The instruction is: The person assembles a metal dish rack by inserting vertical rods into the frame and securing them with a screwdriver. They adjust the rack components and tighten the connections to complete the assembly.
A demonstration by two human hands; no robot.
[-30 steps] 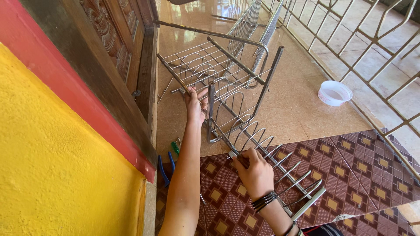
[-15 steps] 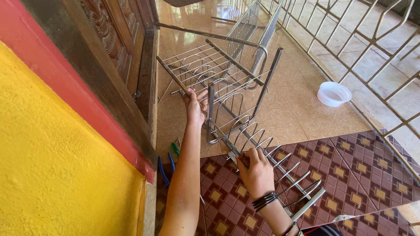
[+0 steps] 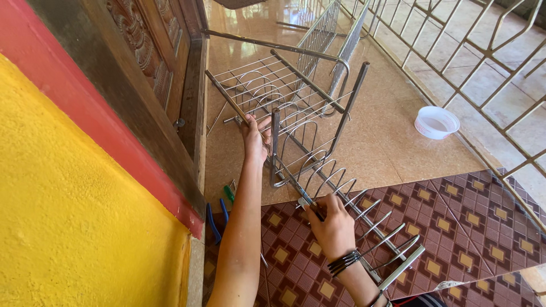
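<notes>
A yellow wall (image 3: 68,227) with a red edge fills the left side, and beside it stands a carved wooden door (image 3: 165,62). The floor (image 3: 392,148) is polished tan tile, with a brown patterned mat (image 3: 466,222) laid over the near part and a metal railing (image 3: 483,57) running along the far right.

On the floor, half on the mat, sits a steel wire dish rack (image 3: 301,113), tipped so its frame bars stand up at angles. It looks stiff and springy, not heavy, but awkward and wide, with smooth round bars that could slip through a palm. The thicker frame posts look like the safest places to hold; the thin wire loops would likely bend or pinch.

The left hand (image 3: 255,139) is wrapped around an upper frame bar, holding the rack steady. The right hand (image 3: 333,224), with dark bands at the wrist, is clenched close on a small tool or fitting at the lower rail; what it grips is too small to make out.

A white plastic bowl (image 3: 436,121) sits well apart near the railing. By the door's foot lie tools with blue handles (image 3: 215,219) and a green one (image 3: 228,194).
</notes>
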